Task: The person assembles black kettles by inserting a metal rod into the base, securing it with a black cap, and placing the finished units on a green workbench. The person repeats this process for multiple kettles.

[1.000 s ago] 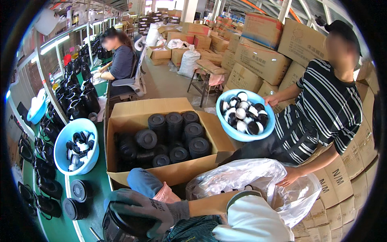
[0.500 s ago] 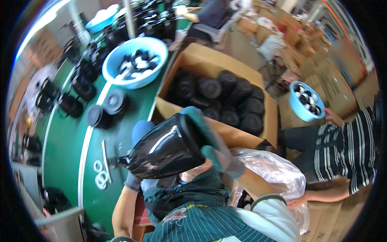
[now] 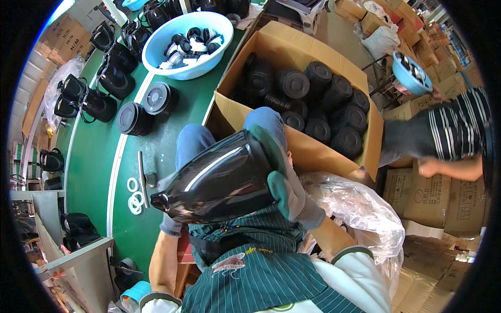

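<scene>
Black jug [image 3: 222, 180] nearer, bowl [image 3: 409, 73] further vs before

Blue basin [image 3: 188, 44], cardboard box [image 3: 308, 148]

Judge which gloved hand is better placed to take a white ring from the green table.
Probably the left hand: it props the glossy black kettle body from beneath, close to the white rings. The right hand grips the body's far side, by the cardboard box.

Glossy black plastic kettle body [image 3: 222, 180], knitted cloth gloves [image 3: 289, 190], matt brown cardboard box [image 3: 308, 151], crinkled clear plastic bag [image 3: 360, 208].
</scene>
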`<state>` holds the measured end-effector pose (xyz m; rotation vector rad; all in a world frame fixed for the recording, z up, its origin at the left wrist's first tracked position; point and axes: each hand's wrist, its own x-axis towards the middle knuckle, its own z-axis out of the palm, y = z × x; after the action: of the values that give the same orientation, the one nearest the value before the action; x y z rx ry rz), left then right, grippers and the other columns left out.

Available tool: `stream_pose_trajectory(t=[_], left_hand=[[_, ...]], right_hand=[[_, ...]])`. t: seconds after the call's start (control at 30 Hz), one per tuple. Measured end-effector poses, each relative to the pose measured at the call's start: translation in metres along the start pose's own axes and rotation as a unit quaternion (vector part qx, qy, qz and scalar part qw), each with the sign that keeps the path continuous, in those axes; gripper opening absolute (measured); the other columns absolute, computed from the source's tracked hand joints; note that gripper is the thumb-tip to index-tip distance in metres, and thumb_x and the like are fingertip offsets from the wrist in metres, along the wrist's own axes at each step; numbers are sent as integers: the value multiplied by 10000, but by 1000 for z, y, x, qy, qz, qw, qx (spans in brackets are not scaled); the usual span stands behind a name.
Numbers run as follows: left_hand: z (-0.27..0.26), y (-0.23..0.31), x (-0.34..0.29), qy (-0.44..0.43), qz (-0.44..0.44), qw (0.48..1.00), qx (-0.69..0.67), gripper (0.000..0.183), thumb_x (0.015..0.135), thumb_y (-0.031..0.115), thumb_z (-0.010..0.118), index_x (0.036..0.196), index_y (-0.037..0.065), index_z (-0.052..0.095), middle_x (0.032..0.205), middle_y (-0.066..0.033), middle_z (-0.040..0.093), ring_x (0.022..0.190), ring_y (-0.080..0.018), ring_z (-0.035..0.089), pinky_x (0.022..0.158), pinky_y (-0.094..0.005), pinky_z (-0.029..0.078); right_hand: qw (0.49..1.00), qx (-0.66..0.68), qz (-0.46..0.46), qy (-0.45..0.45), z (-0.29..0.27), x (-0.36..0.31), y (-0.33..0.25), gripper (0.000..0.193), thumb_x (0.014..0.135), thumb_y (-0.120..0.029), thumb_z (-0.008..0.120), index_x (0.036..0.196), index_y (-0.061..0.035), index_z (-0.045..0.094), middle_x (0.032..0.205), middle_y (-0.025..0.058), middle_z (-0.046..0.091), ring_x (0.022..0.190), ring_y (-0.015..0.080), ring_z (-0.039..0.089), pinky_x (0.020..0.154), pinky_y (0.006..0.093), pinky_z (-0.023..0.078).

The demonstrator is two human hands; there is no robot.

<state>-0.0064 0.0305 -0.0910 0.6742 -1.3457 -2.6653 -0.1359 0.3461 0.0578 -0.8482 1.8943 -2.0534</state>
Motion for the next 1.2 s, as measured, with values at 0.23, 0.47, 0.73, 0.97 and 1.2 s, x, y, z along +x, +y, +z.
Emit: stream_pose_trajectory(t=[0.23, 0.47, 0.73, 0.97, 1.2], left_hand=[[50, 45, 21, 47, 145, 973, 175, 386, 861, 207, 745, 1152, -45, 710, 985, -165, 775, 902, -245, 750, 850, -366, 576], [182, 141, -16, -229, 298, 819, 433, 600, 850, 230, 754, 1342, -59, 570, 1101, -208, 636, 982, -308, 672, 916, -368, 520], [187, 138, -36, -183, 328, 794, 479, 753, 797, 287, 815, 1389, -86, 536, 1112, -221, 615, 987, -350, 645, 886, -401, 519], [180, 143, -35, -193, 326, 801, 463, 735, 805, 314, 824, 1376, -64, 555, 1142, -233, 626, 1033, -363, 647, 905, -416, 526], [76, 54, -41, -251, 305, 746, 536, 664, 821, 125, 792, 1438, 93, 546, 1419, -178, 565, 1263, -368, 595, 1036, -452, 508]], right_hand=[[1000, -6, -20, 21, -30, -24, 92, 743, 1097, -464, 468, 1636, -7, 239, 1663, 195, 309, 1516, 279, 353, 1242, 391, 303], [909, 400, 117, 28, -42, 2, 94, 553, 1112, -442, 415, 1574, -137, 401, 1556, 122, 474, 1393, 282, 509, 1153, 465, 465], [883, 371, 253, 139, -23, 2, 119, 712, 1006, -573, 509, 1533, -95, 472, 1520, 190, 518, 1345, 347, 560, 1118, 528, 484], [867, 425, 227, 131, -8, 16, 107, 829, 931, -670, 594, 1504, -76, 511, 1524, 233, 508, 1359, 397, 548, 1163, 563, 437], [901, 405, 137, 68, -2, 72, 64, 429, 1082, -419, 461, 1166, -22, 602, 1077, 184, 615, 1010, 325, 630, 964, 500, 560]])
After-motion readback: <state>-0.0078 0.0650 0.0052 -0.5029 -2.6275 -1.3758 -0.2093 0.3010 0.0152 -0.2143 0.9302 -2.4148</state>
